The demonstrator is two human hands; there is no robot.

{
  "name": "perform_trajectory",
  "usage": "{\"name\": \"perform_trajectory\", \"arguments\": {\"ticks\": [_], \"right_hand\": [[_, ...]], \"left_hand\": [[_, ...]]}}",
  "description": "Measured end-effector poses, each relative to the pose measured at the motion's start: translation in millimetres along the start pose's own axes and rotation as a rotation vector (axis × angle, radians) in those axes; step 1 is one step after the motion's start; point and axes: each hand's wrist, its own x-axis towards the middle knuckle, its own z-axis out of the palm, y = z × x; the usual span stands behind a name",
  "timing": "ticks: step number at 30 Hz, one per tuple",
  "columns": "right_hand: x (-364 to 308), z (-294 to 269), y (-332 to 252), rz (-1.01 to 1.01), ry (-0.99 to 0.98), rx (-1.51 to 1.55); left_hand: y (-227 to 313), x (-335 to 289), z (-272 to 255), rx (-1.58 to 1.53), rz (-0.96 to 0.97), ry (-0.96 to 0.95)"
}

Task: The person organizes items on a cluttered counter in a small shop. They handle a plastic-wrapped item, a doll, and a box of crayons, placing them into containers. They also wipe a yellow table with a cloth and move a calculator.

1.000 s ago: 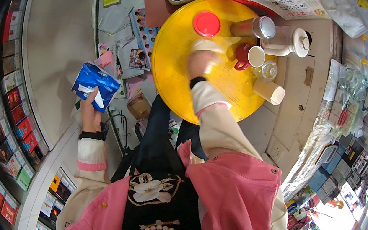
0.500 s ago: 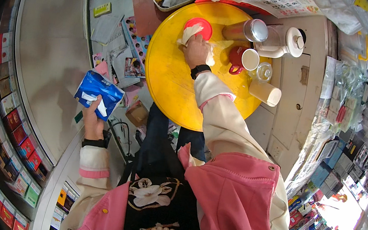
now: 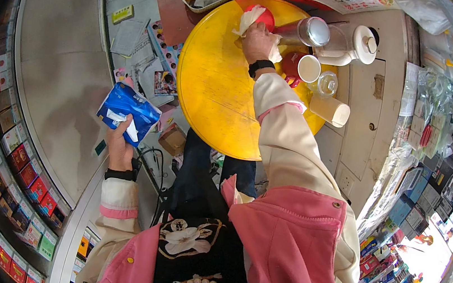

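My left hand (image 3: 119, 148) grips a blue soft pack of tissues (image 3: 128, 111), with a white tissue sticking out of its opening. At the far side of the round yellow table (image 3: 210, 88), my right hand (image 3: 258, 46) is closed on a crumpled tissue (image 3: 275, 52) pressed toward the tabletop. More tissue shows beyond the fingers, over a round red lid-like disc (image 3: 265, 17). My hand partly covers the disc, and I cannot tell whether it also grips it. Just right of that hand are a metal-capped tumbler (image 3: 314, 32) and a red mug (image 3: 292, 63) lying on its side.
Along the table's right edge are a clear pitcher with a white lid (image 3: 363, 44), a small glass jar (image 3: 327, 85) and a beige cup (image 3: 329, 110). A basket (image 3: 198, 7) with plastic bags stands behind. Papers (image 3: 132, 36) lie left; shelves of small boxes (image 3: 24, 173) line the far left.
My right hand has moved away from me and slightly right with the tissue. The red disc has shifted the same way. The tissue pack in my left hand has moved slightly right.
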Motion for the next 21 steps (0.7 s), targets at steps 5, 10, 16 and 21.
{"name": "perform_trajectory", "arguments": {"ticks": [5, 10, 16, 21], "right_hand": [[-16, 3, -20, -0.117, -0.028, 0.218], [-91, -5, -135, -0.568, 0.041, 0.695], [-39, 6, -111, -0.078, 0.245, 0.757], [4, 30, -54, -0.078, 0.146, 0.278]], "left_hand": [[1, 0, 1, -0.026, 0.029, 0.007], [17, 4, -7, -0.057, 0.036, 0.075], [28, -1, -18, -0.055, 0.066, 0.095], [18, -6, -19, -0.036, 0.043, 0.089]]}}
